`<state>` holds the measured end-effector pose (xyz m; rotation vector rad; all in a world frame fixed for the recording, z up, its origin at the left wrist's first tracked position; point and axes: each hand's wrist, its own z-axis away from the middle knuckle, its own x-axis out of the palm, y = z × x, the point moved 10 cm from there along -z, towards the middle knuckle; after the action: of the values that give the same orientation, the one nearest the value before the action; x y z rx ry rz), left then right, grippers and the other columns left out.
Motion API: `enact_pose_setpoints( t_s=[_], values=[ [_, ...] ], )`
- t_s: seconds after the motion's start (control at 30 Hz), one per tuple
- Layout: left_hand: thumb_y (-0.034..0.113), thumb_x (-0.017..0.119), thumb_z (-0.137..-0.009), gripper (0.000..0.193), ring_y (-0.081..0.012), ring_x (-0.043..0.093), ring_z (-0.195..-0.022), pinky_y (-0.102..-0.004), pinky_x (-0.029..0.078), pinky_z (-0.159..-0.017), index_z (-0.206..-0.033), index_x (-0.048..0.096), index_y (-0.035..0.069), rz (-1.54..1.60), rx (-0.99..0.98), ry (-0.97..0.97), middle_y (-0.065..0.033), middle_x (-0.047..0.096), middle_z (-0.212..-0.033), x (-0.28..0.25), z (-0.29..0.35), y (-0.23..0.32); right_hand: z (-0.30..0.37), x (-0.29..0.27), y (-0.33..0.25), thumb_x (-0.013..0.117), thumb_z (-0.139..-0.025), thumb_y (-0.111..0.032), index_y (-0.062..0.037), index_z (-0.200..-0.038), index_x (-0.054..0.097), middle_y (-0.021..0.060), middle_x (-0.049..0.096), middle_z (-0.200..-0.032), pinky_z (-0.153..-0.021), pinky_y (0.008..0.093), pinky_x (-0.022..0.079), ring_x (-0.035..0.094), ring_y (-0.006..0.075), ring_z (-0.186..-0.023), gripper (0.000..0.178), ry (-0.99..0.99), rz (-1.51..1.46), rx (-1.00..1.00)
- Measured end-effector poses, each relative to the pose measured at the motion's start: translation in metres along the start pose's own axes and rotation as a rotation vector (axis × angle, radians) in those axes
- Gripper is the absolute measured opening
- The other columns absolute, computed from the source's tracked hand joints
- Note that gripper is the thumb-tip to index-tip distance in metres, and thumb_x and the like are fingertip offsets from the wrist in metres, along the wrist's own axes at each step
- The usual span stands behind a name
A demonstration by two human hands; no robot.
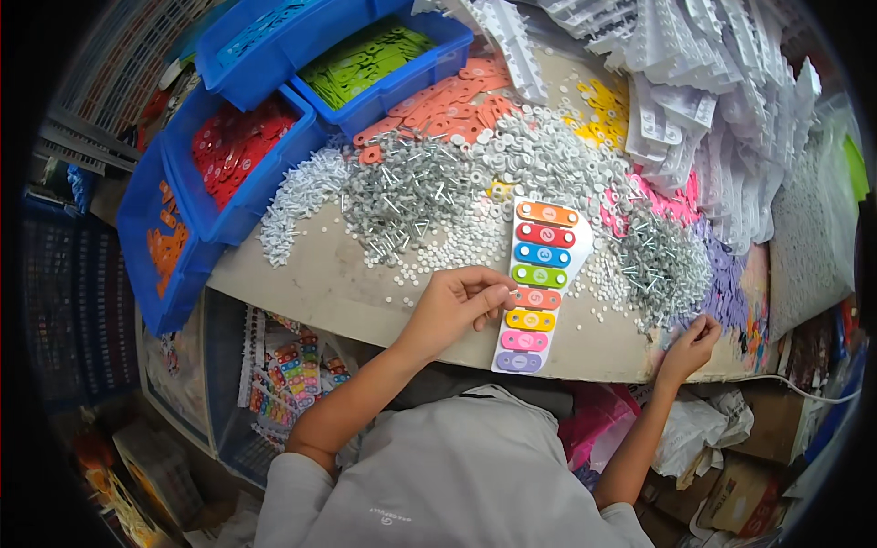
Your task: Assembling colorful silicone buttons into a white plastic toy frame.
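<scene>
In the middle of the frame, seemingly pinching a tiny white piece (pixel 513 292) with the left hand (pixel 461 306) at the white board (pixel 582 242) of bright bars (pixel 539 276), laid flat likely for easy reach, and, at right, with the right hand (pixel 692 347) curled near silver pins (pixel 662 265), full or empty, hard to tell.

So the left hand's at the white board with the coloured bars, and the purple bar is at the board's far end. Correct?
Not quite: the purple bar is at the near end; the orange bar is at the far end, as the head view shows. The left hand is indeed at the white board.
</scene>
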<state>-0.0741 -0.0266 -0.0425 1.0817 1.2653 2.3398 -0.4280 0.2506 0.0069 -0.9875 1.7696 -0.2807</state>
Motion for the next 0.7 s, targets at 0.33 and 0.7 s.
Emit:
enact_pose_setpoints(
  t_s=[0.33,0.7],
  values=[
    [0.008,0.069,-0.094,0.015,-0.0040,0.058,-0.065,-0.0176,0.045,-0.053,-0.104,0.069,-0.002,-0.128,-0.035,-0.037,-0.0040,0.069,-0.081,0.004,-0.009,-0.007,0.083,0.040,-0.201,0.064,-0.091,0.007,0.0025,-0.101,0.061,0.0125,0.067,-0.102,-0.083,0.0308,0.050,0.062,0.0198,-0.091,0.011,-0.356,-0.422,-0.509],
    [0.011,0.070,-0.094,0.014,-0.0033,0.058,-0.064,-0.0174,0.043,-0.053,-0.102,0.069,0.000,-0.093,-0.024,-0.067,-0.0012,0.068,-0.079,0.010,-0.011,-0.008,0.121,0.073,-0.238,0.071,-0.078,0.011,0.0005,-0.092,0.063,0.0135,0.068,-0.095,-0.077,0.0356,0.051,0.064,0.0285,-0.087,0.019,-0.566,-0.409,-0.640]
  ],
)
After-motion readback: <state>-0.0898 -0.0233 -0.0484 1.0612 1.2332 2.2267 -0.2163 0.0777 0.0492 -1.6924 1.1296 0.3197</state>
